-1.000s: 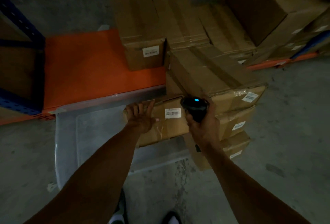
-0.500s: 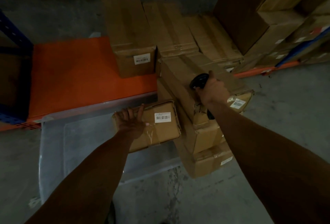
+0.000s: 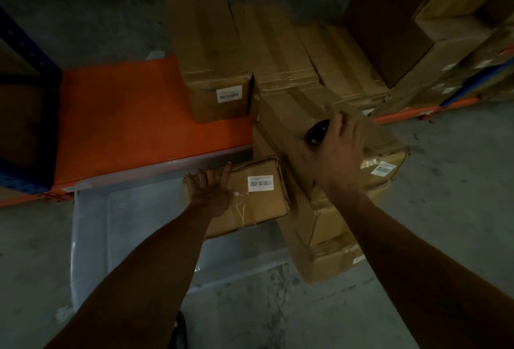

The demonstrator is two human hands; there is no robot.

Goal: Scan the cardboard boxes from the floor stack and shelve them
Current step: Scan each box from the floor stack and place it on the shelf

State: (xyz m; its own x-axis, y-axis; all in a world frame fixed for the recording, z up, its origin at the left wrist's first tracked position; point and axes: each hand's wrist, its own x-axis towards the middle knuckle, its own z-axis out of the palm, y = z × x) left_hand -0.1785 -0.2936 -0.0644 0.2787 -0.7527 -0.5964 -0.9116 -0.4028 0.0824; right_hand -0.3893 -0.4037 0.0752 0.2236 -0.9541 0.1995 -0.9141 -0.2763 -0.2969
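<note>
My left hand [image 3: 210,191] lies flat, fingers straight, on the left part of a small cardboard box [image 3: 258,201] with a white barcode label, which sits over a clear plastic bin. My right hand [image 3: 340,151] grips a black handheld scanner [image 3: 317,133] and rests on top of the floor stack of cardboard boxes [image 3: 347,209], just right of the small box. The low orange shelf [image 3: 133,115] runs behind, with a labelled box [image 3: 214,70] and more boxes [image 3: 281,51] standing on it.
A clear plastic bin [image 3: 91,237] sits on the grey concrete floor in front of the shelf. A blue rack upright [image 3: 25,51] rises at the left. Larger boxes [image 3: 434,37] are stacked at the right on another shelf level.
My right hand carried the scanner from the small box's label up and right onto the top of the stack. The left hand stayed on the small box.
</note>
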